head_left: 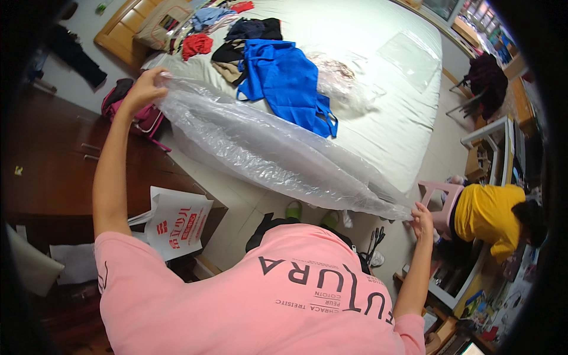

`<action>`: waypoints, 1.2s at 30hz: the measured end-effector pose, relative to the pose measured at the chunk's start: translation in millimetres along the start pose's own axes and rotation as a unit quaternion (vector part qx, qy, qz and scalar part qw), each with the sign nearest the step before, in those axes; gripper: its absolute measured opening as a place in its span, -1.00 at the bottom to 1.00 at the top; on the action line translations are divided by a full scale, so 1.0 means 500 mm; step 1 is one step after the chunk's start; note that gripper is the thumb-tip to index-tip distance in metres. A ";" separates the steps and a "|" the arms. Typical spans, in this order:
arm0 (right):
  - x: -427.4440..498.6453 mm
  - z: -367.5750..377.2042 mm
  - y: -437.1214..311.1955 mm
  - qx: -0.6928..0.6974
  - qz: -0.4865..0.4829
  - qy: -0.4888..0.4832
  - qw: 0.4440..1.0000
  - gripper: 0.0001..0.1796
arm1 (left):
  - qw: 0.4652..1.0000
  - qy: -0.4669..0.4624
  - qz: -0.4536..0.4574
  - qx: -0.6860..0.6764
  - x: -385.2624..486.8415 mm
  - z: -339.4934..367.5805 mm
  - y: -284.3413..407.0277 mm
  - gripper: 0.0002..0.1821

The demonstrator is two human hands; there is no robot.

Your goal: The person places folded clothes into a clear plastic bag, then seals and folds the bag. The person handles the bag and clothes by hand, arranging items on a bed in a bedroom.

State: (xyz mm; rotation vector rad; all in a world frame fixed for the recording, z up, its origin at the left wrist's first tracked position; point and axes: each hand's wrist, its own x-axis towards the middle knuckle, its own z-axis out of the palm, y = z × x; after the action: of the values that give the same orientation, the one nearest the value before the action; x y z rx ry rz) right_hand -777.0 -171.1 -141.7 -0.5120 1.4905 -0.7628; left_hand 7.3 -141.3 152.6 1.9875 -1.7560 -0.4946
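Observation:
A large clear plastic bag or sheet (266,146) is stretched between my two raised hands, beside the near edge of the bed. My left hand (151,86) pinches its upper left end. At the lower right end, my right hand (420,218) grips a gathered corner. Beyond the plastic, a blue apron (282,80) lies spread on the bed. To its right is a crumpled clear plastic bag (337,80), and a flat clear plastic packet (409,57) rests farther right.
Folded clothes and a red cloth (197,46) lie on the bed (399,146). A dark wooden cabinet (57,155) and a white printed bag (175,224) stand at left. On the right, a person in yellow (486,217) sits on a pink stool (441,215) at a cluttered desk.

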 end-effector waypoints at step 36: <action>-0.005 -0.032 0.095 -0.404 -0.269 0.310 0.817 -0.89 | 0.939 0.278 -0.063 0.192 0.137 -0.002 -0.083 -0.88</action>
State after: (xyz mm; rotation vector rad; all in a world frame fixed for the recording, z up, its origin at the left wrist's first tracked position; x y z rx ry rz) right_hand -786.0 -134.8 -175.2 -1.4874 2.3325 -0.7265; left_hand 51.1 -205.3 132.3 2.2160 -1.4393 0.3832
